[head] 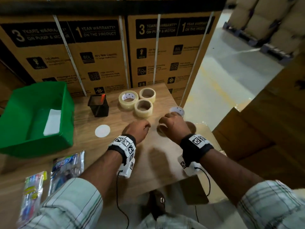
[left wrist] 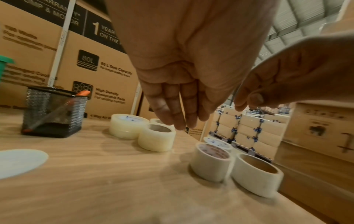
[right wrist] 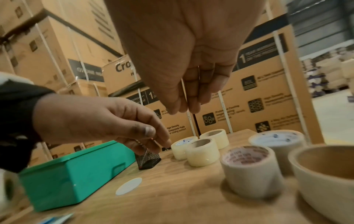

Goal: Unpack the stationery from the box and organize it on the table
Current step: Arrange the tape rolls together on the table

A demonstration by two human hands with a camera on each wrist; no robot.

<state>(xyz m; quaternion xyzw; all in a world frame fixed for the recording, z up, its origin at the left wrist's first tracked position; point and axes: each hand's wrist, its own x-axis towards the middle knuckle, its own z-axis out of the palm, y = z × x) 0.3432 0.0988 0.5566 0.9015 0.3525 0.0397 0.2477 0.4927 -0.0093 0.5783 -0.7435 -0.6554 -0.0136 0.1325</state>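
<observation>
Centrally, your table carries the green box at left frame. Three clear tapes sit upper centre, three more rolls under your right hand. Both hands hang loosely curled, holding nothing; the left hand hovers beside it.

Tall brown cartons stand in a row behind the wooden counter, bound with white straps and printed with black warranty panels and small feature icons. To the right a pale grey floor with a yellow line stretches away toward more stacked cartons on pallets. Another brown carton stands close at the right.
</observation>
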